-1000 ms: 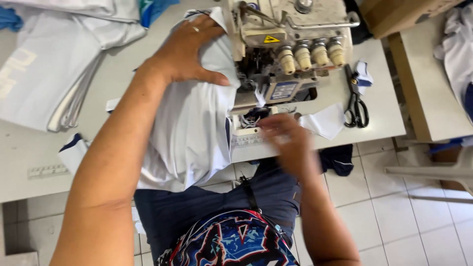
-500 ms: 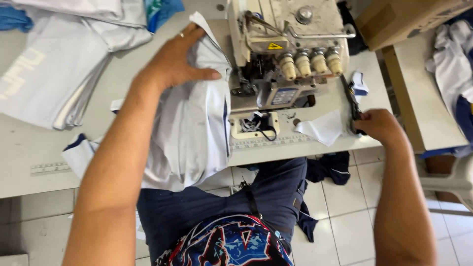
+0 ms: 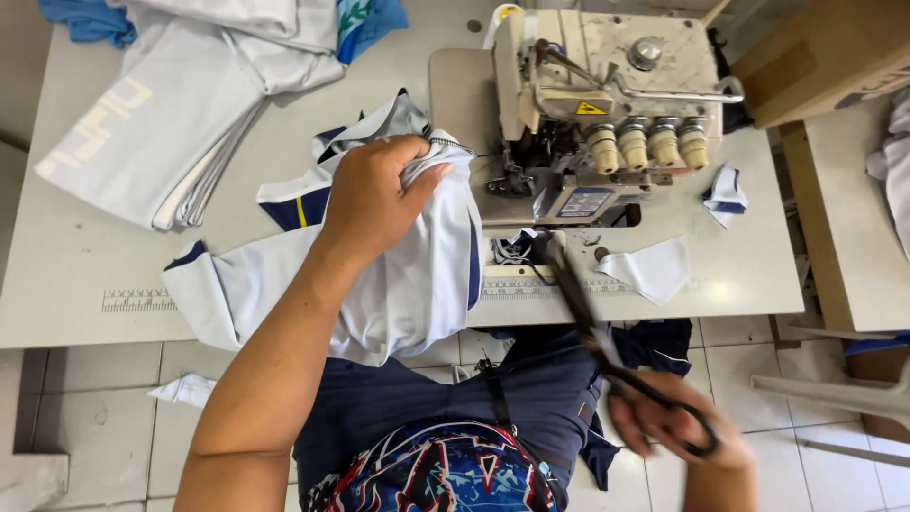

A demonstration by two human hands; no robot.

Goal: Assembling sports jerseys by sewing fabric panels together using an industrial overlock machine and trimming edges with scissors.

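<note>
My left hand (image 3: 373, 194) grips a bunched fold of a light grey garment (image 3: 408, 284) with dark blue trim, which lies on the table left of the sewing machine (image 3: 607, 123) and hangs over the front edge. My right hand (image 3: 668, 427) holds black scissors (image 3: 592, 322) by the handles, low at the table's front. The blades point up toward the threads under the machine's needle area.
A pile of light grey and blue garments (image 3: 180, 104) lies at the table's back left. Two white fabric scraps (image 3: 654, 268) lie right of the machine. A ruler strip (image 3: 142, 301) runs along the table's front edge. A cardboard box (image 3: 815, 57) stands at the right.
My right hand went to the scissors at the right of the table, picked them up and brought them down in front of the machine. My left hand gathered the garment and pulled it back.
</note>
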